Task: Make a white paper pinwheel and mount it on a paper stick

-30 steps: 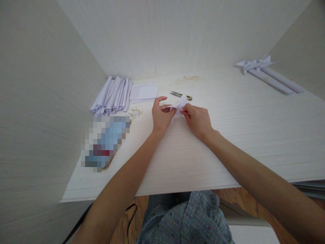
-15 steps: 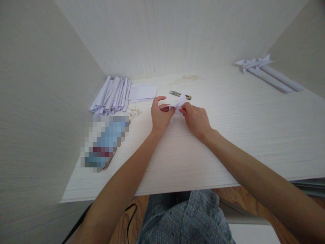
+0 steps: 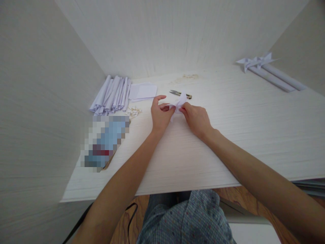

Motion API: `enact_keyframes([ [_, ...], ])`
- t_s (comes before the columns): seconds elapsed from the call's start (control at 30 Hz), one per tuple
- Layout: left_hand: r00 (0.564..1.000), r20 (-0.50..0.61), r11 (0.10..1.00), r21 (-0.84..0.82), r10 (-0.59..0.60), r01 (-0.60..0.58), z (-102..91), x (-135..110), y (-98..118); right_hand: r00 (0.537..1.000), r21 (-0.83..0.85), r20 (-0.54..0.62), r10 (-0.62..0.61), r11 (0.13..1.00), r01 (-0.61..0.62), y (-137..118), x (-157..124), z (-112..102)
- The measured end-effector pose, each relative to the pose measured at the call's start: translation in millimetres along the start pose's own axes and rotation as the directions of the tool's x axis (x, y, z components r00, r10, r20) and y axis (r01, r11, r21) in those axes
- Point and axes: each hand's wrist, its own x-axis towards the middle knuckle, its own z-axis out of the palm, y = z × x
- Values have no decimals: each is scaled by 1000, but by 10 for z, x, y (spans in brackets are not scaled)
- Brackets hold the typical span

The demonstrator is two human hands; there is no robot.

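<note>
Between my two hands, above the middle of the table, is a white paper pinwheel [image 3: 181,99] with its points curled up. My left hand [image 3: 161,116] pinches its left side with thumb and fingers, the index finger raised and bent. At the pinwheel's right side, my right hand [image 3: 197,117] grips the paper near its centre; the fingertips partly hide the folds. Just behind the pinwheel lie thread snips [image 3: 188,96], their blades pointing left and partly covered by the paper.
At the back left lie a pile of rolled paper tubes [image 3: 111,93] and flat paper sheets [image 3: 144,91]. Small white and tan pieces [image 3: 134,112] lie before them, near a blurred phone [image 3: 109,140]. Finished-looking pinwheels on paper sticks [image 3: 273,78] rest at the right. Walls enclose the table.
Both hands keep their hold on the pinwheel, with only a very slight shift of the fingers and paper. The view has moved a tiny bit.
</note>
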Motion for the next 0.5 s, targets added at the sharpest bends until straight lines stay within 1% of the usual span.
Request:
enact_keyframes([
  [0.27,1000,18,1000,20,8,-8,-5,-3,-25,999,94,-29,13,996,-10,7,7,-21],
  [0.5,1000,-2,999,45,-1,1,2,6,-19,999,136,-46,-2,991,9,23,7,-24],
])
